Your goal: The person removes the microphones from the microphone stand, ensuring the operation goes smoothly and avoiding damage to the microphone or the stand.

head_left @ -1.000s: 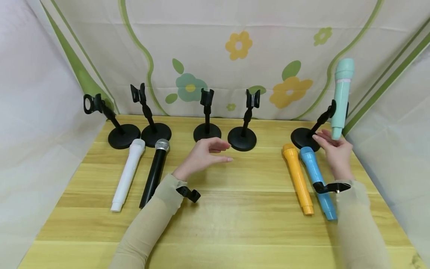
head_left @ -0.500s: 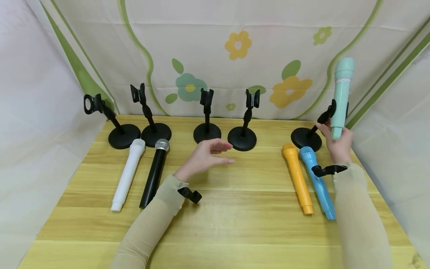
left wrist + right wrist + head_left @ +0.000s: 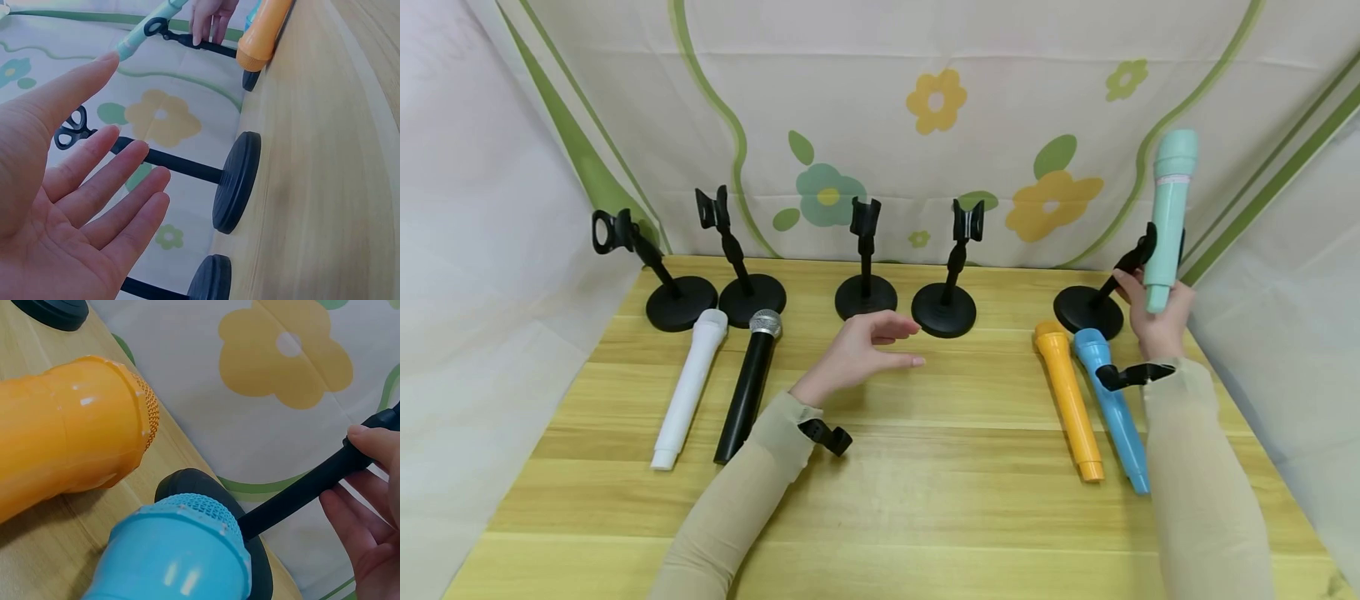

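At the right of the head view, a mint-green microphone sits in the clip of a black desk microphone stand. My right hand is just below the clip. In the right wrist view its thumb and fingers grip the upper part of the stand's stem. My left hand hovers over the middle of the table with fingers extended and thumb apart, holding nothing. Nearest to it stands another black microphone stand, its clip bare. An orange microphone and a blue microphone lie in front of the right stand.
A white microphone and a black microphone with a silver head lie on the left of the wooden table. Behind them are two stands with bare clips, and a further stand is mid-table. A flowered cloth hangs behind.
My right hand has moved up from near the stand's base to its stem below the clip. The left hand has barely moved. The mint-green microphone stays in its clip.
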The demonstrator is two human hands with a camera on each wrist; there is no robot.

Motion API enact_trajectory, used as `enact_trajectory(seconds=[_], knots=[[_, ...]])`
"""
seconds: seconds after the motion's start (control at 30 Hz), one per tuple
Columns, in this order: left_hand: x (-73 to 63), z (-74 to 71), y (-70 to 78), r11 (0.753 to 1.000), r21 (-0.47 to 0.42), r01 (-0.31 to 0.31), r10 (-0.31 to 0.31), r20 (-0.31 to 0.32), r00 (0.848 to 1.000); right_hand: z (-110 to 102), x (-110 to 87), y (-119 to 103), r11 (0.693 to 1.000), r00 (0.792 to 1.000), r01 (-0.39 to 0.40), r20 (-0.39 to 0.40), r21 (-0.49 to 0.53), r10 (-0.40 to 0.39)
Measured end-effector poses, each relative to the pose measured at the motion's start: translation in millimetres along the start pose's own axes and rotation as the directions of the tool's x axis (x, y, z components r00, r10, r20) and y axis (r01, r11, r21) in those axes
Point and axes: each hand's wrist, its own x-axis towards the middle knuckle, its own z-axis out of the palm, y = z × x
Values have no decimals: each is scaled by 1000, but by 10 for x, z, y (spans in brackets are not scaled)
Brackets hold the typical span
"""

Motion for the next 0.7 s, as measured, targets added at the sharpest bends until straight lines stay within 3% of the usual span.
enact_trajectory(seconds=[0.17, 0.33, 0.43, 0.57, 0.7], knots=[[9, -1, -13, 1000, -10, -6, 5, -6, 1000, -20, 23, 44, 985, 996, 75, -34, -158, -81], [18, 6, -38, 1000, -20, -14, 14, -4, 1000, -35, 49, 54, 911, 962, 215, -84, -352, -260], [14, 4, -35, 1000, -15, -17, 17, -8, 1000, -3, 53, -34, 912, 952, 246, -98, -328, -291], [10, -2, -26, 1000, -10, -19, 19, -14, 1000, 80, -34, -245, 938, 954, 253, -100, -236, -282], [16, -9, 6, 1000, -8, -27, 27, -13, 1000, 96, -77, -314, 935, 950, 259, -111, -243, -292]])
